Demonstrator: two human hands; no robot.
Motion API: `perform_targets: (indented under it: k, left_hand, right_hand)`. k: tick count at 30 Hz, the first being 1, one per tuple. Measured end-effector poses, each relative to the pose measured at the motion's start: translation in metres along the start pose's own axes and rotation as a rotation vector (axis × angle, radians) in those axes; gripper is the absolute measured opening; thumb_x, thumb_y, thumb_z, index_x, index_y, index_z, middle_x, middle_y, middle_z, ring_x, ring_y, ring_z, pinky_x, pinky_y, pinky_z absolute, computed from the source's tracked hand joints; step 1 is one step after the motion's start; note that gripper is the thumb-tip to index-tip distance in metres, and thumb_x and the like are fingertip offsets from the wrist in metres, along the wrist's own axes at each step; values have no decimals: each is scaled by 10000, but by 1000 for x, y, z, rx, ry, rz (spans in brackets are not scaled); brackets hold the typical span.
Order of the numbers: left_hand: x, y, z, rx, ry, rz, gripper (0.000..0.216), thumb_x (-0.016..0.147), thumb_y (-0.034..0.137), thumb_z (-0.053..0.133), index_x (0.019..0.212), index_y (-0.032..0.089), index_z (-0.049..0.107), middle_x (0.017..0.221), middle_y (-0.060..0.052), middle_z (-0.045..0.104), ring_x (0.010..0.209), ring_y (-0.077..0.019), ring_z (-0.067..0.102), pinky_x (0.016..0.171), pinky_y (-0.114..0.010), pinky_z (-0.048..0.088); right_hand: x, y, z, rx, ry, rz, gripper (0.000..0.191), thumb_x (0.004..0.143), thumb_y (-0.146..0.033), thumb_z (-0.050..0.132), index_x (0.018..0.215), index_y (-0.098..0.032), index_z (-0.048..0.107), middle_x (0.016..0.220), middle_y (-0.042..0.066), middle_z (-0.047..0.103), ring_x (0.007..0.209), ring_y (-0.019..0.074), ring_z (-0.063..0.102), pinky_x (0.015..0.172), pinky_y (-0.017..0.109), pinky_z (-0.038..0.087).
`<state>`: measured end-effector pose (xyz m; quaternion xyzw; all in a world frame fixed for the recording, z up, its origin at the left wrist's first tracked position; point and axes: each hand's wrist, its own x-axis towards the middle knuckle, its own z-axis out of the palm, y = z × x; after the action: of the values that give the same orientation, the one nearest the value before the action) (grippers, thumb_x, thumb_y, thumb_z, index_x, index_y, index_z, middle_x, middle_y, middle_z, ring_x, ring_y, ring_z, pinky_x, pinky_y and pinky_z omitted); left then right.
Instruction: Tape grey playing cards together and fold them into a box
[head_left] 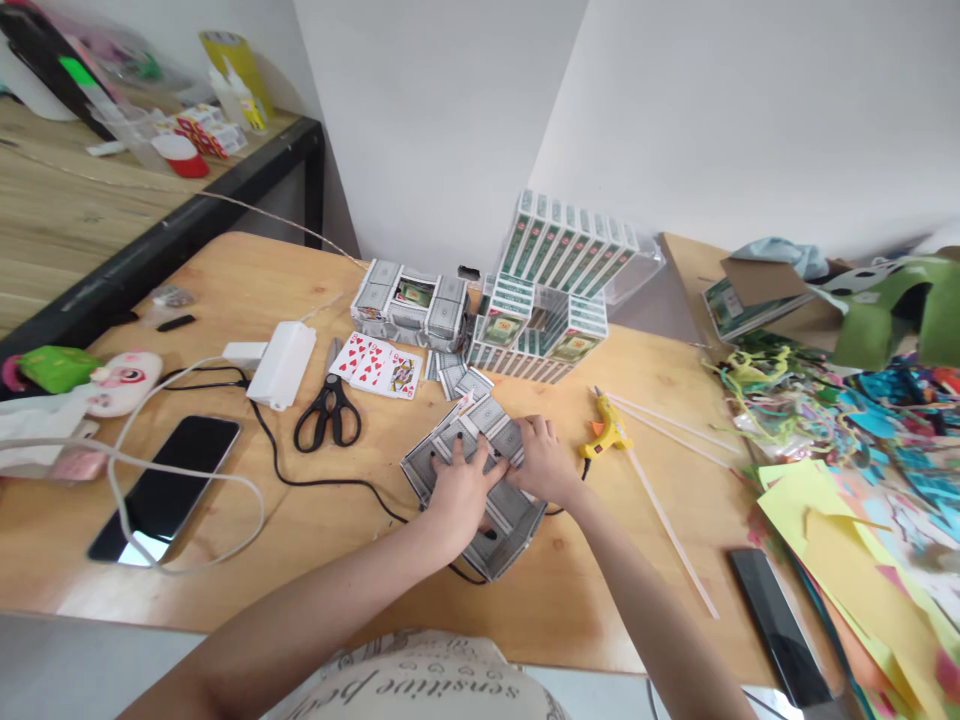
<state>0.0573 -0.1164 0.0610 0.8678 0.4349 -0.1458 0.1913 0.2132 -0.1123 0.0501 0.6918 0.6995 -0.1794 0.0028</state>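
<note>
A flat panel of grey-backed playing cards (499,525) joined side by side lies on the wooden table (247,270) in front of me. My left hand (459,486) rests flat on the panel with its fingers spread. My right hand (541,458) presses the panel's far right part, fingers curled down onto a card. A yellow hot glue gun (606,432) lies just right of my right hand. Loose grey-backed cards (456,376) sit just beyond the panel.
Black scissors (328,412), face-up heart cards (376,364), a white charger (282,362) with a black cable and a phone (166,484) lie at left. Stacked card boxes (551,300) stand behind. Glue sticks (667,520), coloured paper (862,520) and another phone (776,625) lie at right.
</note>
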Motion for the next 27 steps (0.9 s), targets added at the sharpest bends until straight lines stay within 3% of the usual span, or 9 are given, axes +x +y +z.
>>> perform_targets:
  k: [27]
  left_hand:
    - [0, -1, 1, 0, 15, 12, 919, 530, 430, 790, 1330, 360, 344, 1466, -148, 209, 1266, -480, 239, 831, -669, 354]
  right_hand:
    - [4, 16, -1, 49, -24, -94, 664, 645, -314, 610, 1249, -158, 384, 1181, 123, 424, 1087, 280, 364, 886, 409, 350]
